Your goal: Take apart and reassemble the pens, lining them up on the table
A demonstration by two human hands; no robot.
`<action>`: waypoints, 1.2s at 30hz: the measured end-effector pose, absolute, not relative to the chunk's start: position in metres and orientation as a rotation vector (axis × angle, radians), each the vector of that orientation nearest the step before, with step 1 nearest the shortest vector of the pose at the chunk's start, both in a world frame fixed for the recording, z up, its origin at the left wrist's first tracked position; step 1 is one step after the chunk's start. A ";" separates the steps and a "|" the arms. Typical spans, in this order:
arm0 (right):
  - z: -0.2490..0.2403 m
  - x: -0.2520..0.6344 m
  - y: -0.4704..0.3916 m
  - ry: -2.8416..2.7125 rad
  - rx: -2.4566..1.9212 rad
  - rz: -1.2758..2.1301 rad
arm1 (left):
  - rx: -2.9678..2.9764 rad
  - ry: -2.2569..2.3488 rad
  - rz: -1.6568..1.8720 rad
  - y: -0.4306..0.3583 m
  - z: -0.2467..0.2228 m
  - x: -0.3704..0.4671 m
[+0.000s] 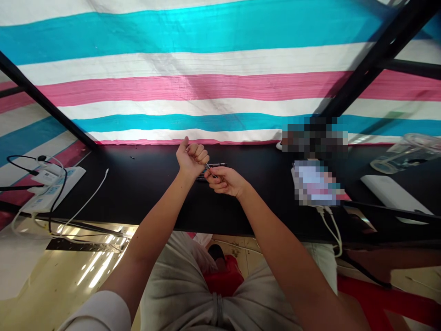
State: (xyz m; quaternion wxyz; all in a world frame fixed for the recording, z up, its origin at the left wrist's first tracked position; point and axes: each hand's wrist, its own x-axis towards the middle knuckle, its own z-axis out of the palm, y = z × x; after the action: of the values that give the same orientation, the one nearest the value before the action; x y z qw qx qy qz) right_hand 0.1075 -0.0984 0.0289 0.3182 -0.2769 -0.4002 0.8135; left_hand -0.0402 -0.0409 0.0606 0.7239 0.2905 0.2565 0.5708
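Note:
Over the middle of the black desk, my left hand [192,157] is closed with its thumb raised and its fingers curled; whatever is inside the fist is hidden. Just to its right, my right hand [225,181] pinches a thin, shiny, stick-like thing [209,168] between thumb and fingers. The upper end of this stick reaches the lower edge of my left fist; I cannot tell whether that hand grips it. Several dark, slim, pen-like things [221,164] lie on the desk behind my hands, partly covered by them.
On the black desk [155,202], a white power strip [65,188] with cables sits at the left. To the right are a blurred-out phone-like device [317,183], a white flat box [394,193] and a clear plastic jar [389,158]. A striped curtain [193,87] hangs behind.

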 end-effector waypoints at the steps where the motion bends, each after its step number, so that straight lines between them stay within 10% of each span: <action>1: 0.027 0.106 -0.098 -1.059 -0.735 2.092 | 0.641 0.564 1.263 -0.041 0.060 -0.040; 14: 0.009 0.095 -0.094 -1.758 -1.333 0.500 | 0.632 0.569 1.421 -0.042 0.056 -0.029; 36: -0.004 0.119 -0.081 -1.568 -1.393 0.353 | 1.020 0.778 1.335 -0.022 0.024 -0.024</action>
State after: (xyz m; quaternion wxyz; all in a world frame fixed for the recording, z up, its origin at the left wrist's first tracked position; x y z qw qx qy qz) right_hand 0.1188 -0.0808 -0.0037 0.4858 -0.5725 -0.6444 0.1449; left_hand -0.0238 -0.0222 0.0238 0.6013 0.4401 0.3357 0.5762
